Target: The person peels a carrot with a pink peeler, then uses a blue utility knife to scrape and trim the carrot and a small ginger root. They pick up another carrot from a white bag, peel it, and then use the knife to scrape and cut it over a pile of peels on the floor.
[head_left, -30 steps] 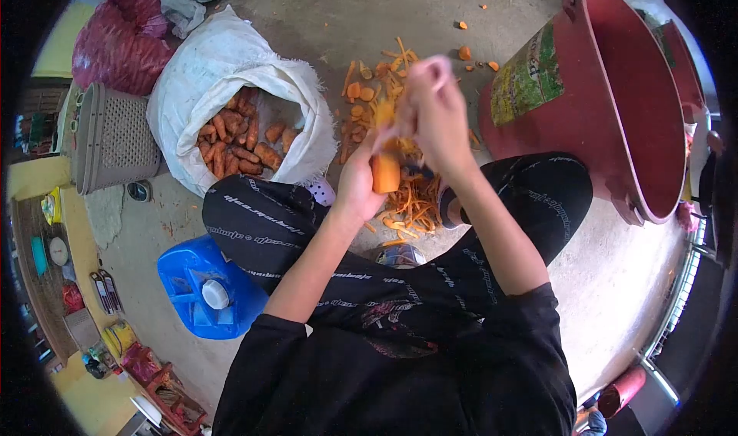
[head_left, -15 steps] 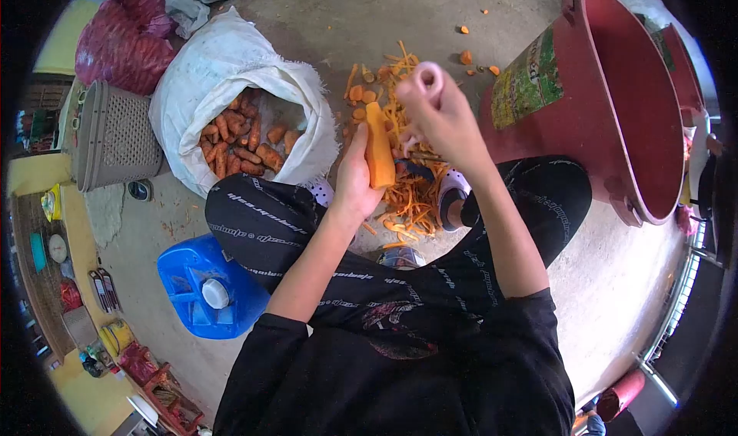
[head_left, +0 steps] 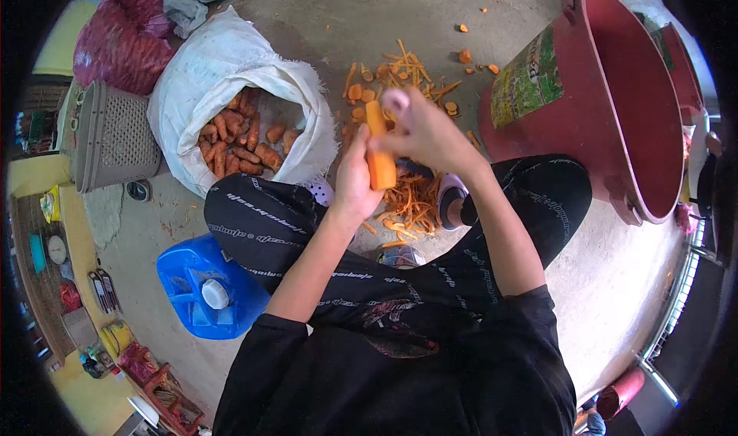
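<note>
A peeled orange carrot (head_left: pixel 380 145) stands nearly upright in my left hand (head_left: pixel 357 176), whose fingers are wrapped round its lower left side. My right hand (head_left: pixel 432 135) is closed round a pink-handled peeler (head_left: pixel 397 99) and lies against the carrot's right side. Motion blurs the right fingers, and the peeler's blade is hidden. Beneath both hands, a heap of carrot peelings (head_left: pixel 413 202) and cut carrot ends lies on the floor between my feet.
At the left, an open white sack (head_left: pixel 223 75) holds several unpeeled carrots (head_left: pixel 250 132). A large red bucket (head_left: pixel 569 106) stands at the right. A blue jerrycan (head_left: pixel 207 286) sits by my left knee, and a grey basket (head_left: pixel 119 136) is farther left.
My right hand has moved left and down with the peeler, from apart from the carrot to against it. My left hand and the carrot have hardly moved.
</note>
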Demonstrator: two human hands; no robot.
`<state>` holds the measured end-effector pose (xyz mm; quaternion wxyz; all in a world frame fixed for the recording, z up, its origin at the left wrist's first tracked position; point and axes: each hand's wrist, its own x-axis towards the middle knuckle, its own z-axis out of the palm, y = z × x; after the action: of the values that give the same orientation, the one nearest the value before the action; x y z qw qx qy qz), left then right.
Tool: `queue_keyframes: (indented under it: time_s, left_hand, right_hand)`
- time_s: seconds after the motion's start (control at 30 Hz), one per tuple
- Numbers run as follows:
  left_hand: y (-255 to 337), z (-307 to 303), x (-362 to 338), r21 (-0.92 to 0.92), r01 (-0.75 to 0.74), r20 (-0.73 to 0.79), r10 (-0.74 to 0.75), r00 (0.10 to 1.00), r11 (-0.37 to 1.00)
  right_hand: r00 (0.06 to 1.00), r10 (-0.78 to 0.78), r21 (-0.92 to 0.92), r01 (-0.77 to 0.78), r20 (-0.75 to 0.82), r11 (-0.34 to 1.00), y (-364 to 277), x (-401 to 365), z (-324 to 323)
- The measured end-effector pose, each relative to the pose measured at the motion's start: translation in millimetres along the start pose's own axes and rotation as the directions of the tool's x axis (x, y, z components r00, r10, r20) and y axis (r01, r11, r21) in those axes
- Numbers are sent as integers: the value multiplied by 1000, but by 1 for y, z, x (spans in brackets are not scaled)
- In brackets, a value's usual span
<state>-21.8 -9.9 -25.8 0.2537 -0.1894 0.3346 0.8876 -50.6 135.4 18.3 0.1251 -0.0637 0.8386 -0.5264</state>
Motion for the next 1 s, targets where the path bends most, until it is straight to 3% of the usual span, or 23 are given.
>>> queue_keyframes:
  time_s: [0.13, 0.2, 0.23, 0.27, 0.33, 0.37, 0.47, 0.53, 0.6, 0.67, 0.73, 0.8, 0.83, 1.0]
  left_hand:
    - [-7, -5, -2, -81, 76, 171, -61, 983, 994]
    - [-3, 2, -6, -41, 51, 166, -43, 985, 998]
    - [-1, 3, -7, -23, 36, 162, -32, 986, 999]
    - [0, 2, -6, -25, 22, 167, -17, 986, 999]
    - [1, 1, -4, -32, -3, 182, 9, 983, 999]
    - [1, 1, -4, -32, -4, 151, 9, 988, 999]
    - [2, 3, -3, -34, -9, 93, 12, 996, 999]
    - [4, 6, -3, -36, 0, 109, 4, 994, 999]
    - [6, 11, -13, 101, -96, 147, 81, 986, 990]
    - [3, -1, -10, -11, -55, 285, 56, 957, 998]
    - [-3, -23, 7, -322, 187, 524, 10, 852, 928]
    - [-2, 3, -4, -196, 103, 207, -61, 976, 975]
    - [0, 18, -11, -120, 76, 34, -73, 997, 990]
    - [-6, 11, -13, -87, 74, 115, -64, 991, 993]
  right_hand:
    - [937, 67, -85, -102, -344, 991, 22, 26, -12]
    - [872, 62, -112, -133, -486, 985, 35, 33, -13]
    - [819, -40, -86, -12, -572, 996, 39, 33, -11]
    - [844, 34, 122, 37, -536, 992, 43, 33, -13]
    - [894, 151, 514, 99, -422, 852, 21, 24, -23]
    - [890, 136, 599, 173, -435, 782, 12, 21, -23]
    - [960, 167, 891, 133, -225, 433, -35, -4, -23]
    - [983, 128, 886, 57, -130, 461, -41, -12, -11]
    - [994, 108, 888, -30, -22, 458, -44, -16, 4]
    - [994, 83, 861, 16, -67, 508, -37, -14, 13]
    - [992, 89, 856, 35, -94, 515, -31, -9, 14]
    - [981, 136, 850, 45, -136, 526, -26, -2, 12]
    - [977, 160, 857, 39, -140, 513, -22, 1, 11]
    - [942, 260, 886, 72, -211, 458, -11, 20, -5]
